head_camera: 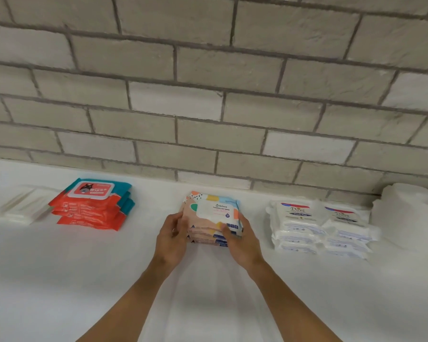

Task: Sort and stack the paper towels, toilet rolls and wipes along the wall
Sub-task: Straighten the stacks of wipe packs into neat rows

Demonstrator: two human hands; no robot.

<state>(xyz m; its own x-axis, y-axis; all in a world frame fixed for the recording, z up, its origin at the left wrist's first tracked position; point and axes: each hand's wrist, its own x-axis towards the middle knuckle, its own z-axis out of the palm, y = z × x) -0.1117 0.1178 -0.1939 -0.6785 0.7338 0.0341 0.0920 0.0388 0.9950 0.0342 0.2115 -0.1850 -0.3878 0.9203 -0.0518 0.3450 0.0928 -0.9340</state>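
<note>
The grey brick wall (pixel 208 95) runs along the far side of the white table (pixel 59 280). At the far right stands a paper towel roll (pixel 410 213), light and easy to crush. Beside it lie two white Dove wipes stacks (pixel 319 225), at the left a red and teal wipes stack (pixel 94 206), and further left some flat white napkins (pixel 22 206). In the middle sits the pastel Stalove wipes stack (pixel 213 218), near the wall. The left hand (pixel 173 235) and right hand (pixel 240 240) press its two short ends, both closed on it. I judge these packs soft, a bit heavy and slippery, so holding from both sides is best
</note>
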